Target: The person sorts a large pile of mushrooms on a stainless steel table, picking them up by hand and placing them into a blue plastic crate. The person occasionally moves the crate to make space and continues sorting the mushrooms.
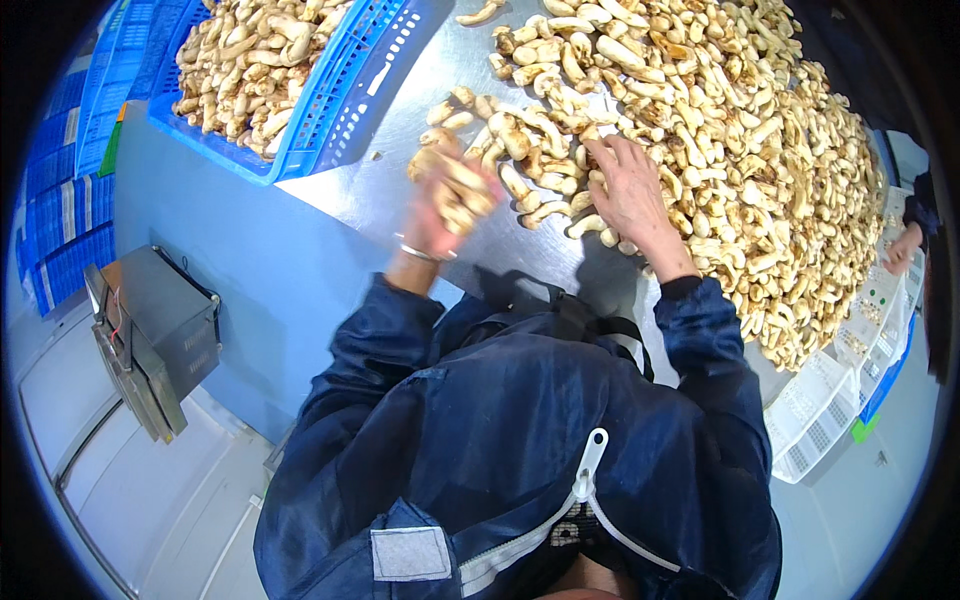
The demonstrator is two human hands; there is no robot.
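Note:
Several pale mushrooms with brown patches [459,196] lie in my left hand [433,225], which is blurred and wears a bracelet at the wrist. It is above the steel table [405,139], left of the loose mushrooms. My right hand [631,193] rests palm down at the near edge of a large heap of mushrooms [750,165], its fingertips touching some of them. Whether its fingers grip one, I cannot tell. Between my hands a smaller spread of mushrooms [536,154] lies on the metal.
At the upper left stands a blue plastic crate [300,127] filled with mushrooms. Stacked blue crates [64,202] and a grey metal box [161,315] are farther left. White perforated crates [817,397] line the right side, near another person's hand [902,249].

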